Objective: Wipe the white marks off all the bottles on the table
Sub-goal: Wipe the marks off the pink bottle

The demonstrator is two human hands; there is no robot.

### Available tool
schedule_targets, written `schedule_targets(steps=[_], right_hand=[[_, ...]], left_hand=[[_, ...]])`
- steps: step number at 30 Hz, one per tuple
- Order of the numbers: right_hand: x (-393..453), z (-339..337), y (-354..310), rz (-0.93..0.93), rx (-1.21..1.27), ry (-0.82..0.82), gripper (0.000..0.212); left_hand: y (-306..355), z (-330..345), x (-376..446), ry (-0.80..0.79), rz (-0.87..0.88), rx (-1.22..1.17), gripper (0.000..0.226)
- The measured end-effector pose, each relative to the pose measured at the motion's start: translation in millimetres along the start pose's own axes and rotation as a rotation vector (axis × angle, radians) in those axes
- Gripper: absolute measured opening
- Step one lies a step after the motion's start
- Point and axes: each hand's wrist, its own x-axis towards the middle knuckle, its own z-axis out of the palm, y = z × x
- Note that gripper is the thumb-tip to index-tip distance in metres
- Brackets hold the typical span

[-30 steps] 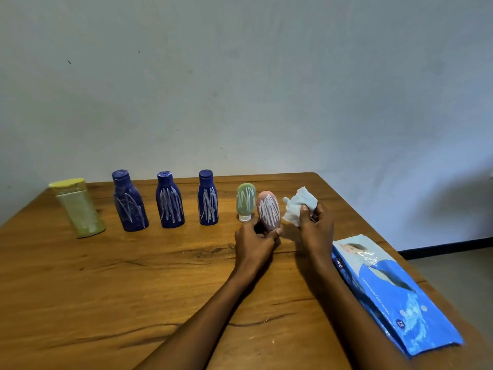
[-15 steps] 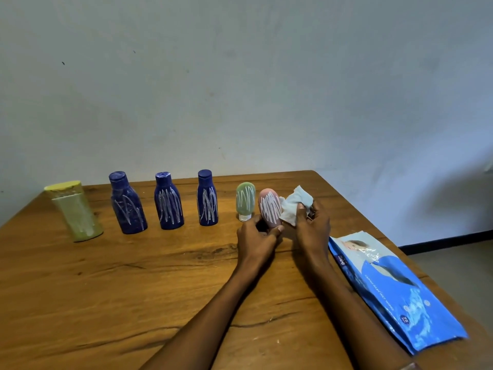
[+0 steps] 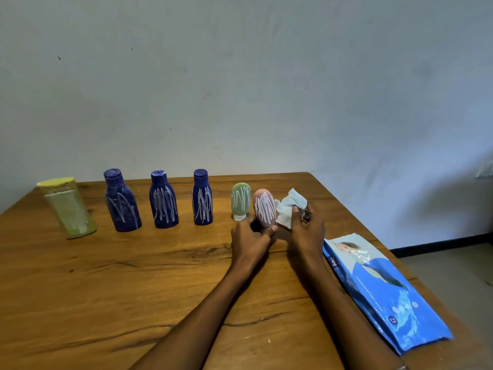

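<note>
My left hand (image 3: 250, 237) grips the lower end of a small pink bottle (image 3: 264, 207) scribbled with white marks. My right hand (image 3: 306, 231) pinches a crumpled white wipe (image 3: 289, 206) whose edge touches the pink bottle's right side. Left of them stands a small green bottle (image 3: 241, 200) with white marks, cap down. Further left stand three dark blue bottles (image 3: 202, 200), (image 3: 163, 202), (image 3: 121, 202), all streaked white. A yellow-green bottle (image 3: 68, 206) stands at the far left, with white smears near its base.
A blue pack of wet wipes (image 3: 381, 292) lies along the right edge of the wooden table (image 3: 106, 289). The table's far right corner sits just behind my hands. A pale wall rises behind the bottle row.
My right hand has brought the wipe leftward until it touches the pink bottle. My left hand keeps holding the bottle in about the same place.
</note>
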Motion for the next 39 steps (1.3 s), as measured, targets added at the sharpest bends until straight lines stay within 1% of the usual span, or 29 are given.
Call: schedule_targets(steps=[6,10,12,16,18,20,23,26,30,33,35,39], right_hand=[[-1,-2,-1,-0.02,-0.011,-0.013,0.029],[-3,-5,-3,-0.099,-0.021,-0.041,0.036],[-5,-6,-9,-0.118,-0.026,-0.092,0.038],[-13,-3,-13,-0.115,0.015,-0.292,0.031],[-15,-1,-10,-0.121,-0.021,-0.339,0.029],[-15,-2,-11,-0.143,-0.107,-0.347,0.027],[-12,-5,-9,-0.125,-0.136,-0.297,0.029],[-9,-6,-9,-0.147,-0.124,-0.184,0.03],[-1,-7,-13,-0.201,-0.041,-0.02,0.041],[3,-7,-13,-0.232,-0.037,0.059,0.039],[5,-7,-13,-0.233,-0.047,0.045,0.036],[6,-7,-11,-0.196,-0.061,-0.077,0.033]], left_hand=[[0,0,0,0.017,0.022,0.028,0.046],[-1,0,0,0.023,0.033,0.019,0.044],[1,0,-1,0.0,0.017,0.002,0.04],[-1,-1,-2,-0.022,-0.024,-0.026,0.026],[0,-3,-1,0.008,-0.035,-0.031,0.02],[0,-5,0,0.037,-0.029,-0.026,0.021],[2,-6,-1,0.024,-0.032,-0.025,0.03],[2,-3,-3,-0.031,-0.012,-0.017,0.038],[3,0,-6,-0.104,0.011,0.024,0.038],[2,1,-6,-0.137,0.044,0.071,0.041],[3,1,-7,-0.148,0.031,0.069,0.041],[2,0,-5,-0.132,0.011,0.033,0.035]])
